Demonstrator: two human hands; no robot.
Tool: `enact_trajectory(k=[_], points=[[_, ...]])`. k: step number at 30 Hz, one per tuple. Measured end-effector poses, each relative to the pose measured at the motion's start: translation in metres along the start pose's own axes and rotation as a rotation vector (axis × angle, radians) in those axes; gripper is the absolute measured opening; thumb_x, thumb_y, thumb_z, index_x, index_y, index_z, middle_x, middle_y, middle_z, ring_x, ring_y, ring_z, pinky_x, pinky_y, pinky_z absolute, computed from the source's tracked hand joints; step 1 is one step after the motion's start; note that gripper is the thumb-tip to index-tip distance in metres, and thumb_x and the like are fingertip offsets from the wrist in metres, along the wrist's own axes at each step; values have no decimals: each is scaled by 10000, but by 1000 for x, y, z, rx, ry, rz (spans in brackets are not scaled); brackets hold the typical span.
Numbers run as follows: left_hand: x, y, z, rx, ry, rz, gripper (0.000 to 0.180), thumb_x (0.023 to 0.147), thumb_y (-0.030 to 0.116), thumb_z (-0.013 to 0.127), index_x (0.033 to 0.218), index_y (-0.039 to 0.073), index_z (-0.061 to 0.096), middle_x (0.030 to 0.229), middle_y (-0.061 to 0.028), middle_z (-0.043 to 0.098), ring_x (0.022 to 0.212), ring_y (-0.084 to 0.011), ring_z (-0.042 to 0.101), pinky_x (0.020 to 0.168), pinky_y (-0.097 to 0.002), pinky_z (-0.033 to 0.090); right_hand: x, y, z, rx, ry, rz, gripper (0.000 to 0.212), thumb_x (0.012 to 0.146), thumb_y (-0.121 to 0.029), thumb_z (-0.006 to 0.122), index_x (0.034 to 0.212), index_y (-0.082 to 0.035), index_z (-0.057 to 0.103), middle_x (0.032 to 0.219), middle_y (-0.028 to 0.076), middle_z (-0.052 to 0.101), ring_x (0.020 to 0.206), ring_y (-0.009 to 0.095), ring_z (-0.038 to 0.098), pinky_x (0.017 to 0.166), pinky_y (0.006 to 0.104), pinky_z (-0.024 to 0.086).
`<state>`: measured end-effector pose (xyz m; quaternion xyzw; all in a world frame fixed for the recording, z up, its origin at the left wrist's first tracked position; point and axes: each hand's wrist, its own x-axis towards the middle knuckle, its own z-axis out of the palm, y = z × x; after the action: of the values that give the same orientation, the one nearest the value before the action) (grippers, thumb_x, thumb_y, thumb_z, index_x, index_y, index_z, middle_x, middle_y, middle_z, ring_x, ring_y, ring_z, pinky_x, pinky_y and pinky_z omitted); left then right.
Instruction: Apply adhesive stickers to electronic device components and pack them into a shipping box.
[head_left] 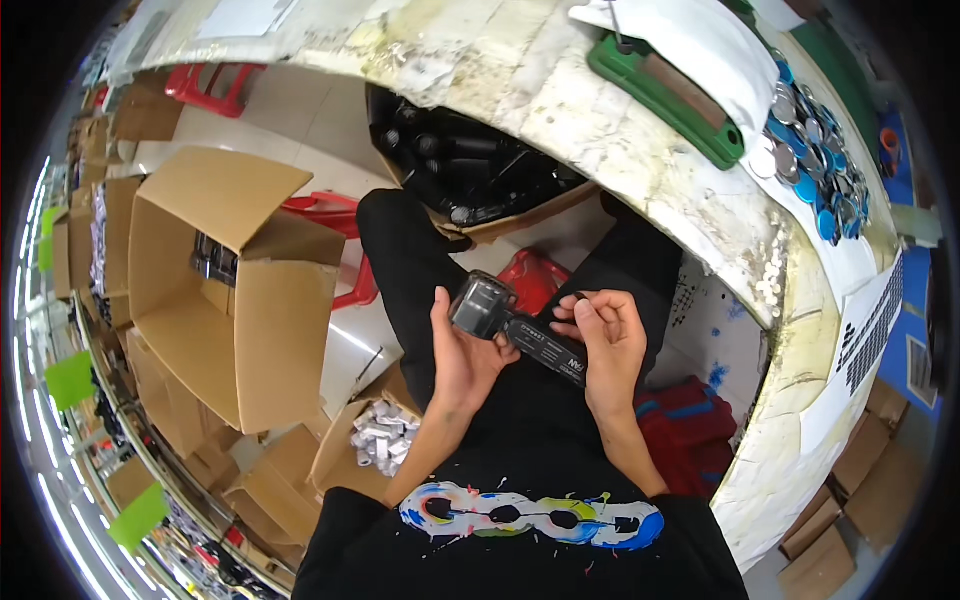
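Note:
A black handheld device (545,348) with a glossy, boxy head and a long printed handle lies tilted over my lap; I cannot tell its exact kind. My left hand (462,352) cradles it near the head, thumb raised along one side and fingers curled underneath. At the handle's far end is my right hand (610,335), its thumb and fingertips pinched together. Something small and dark shows at those fingertips, too little to name. The right palm covers the end of the handle.
A worn pale table (640,150) curves ahead and right, bearing a green-handled tool (665,100) and blue and silver discs (815,160). Beneath it sits a carton of glossy black items (460,160). Left are an open cardboard box (285,340), white pieces (385,437) and red stools (335,215).

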<state>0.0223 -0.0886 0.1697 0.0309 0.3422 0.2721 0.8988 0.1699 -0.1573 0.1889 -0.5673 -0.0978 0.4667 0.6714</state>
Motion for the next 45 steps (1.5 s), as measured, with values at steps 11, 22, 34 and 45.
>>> enact_trajectory(k=[11,22,34,45], points=[[19,-35,33,48,-91,280,697,931,618,119,1167,22,392,1085,-200,584,1018,-280,568,933,-383,416,4,1,16,124,111,-30,101,866,-28,610,925,-8,530,829,59,607,706,94,585,638,214,495],[8,-8,48,481,-126,392,500,830,4,439,1305,6,286,1162,-131,493,1078,-221,524,942,-355,414,5,-53,9,-276,-240,34,82,816,7,650,868,29,590,816,11,580,719,37,550,624,163,439],[-6,-11,60,785,-110,446,695,860,-72,487,1436,0,105,1307,-124,397,1182,-173,439,963,-293,383,5,-65,19,-407,-253,72,48,819,43,612,863,37,594,788,9,564,694,38,528,619,164,425],[-6,-12,64,848,-97,497,694,870,-64,489,1440,7,101,1291,-125,413,1157,-175,463,957,-300,393,8,-63,20,-462,-244,3,72,787,-26,654,838,18,632,729,8,609,635,28,527,549,173,401]])
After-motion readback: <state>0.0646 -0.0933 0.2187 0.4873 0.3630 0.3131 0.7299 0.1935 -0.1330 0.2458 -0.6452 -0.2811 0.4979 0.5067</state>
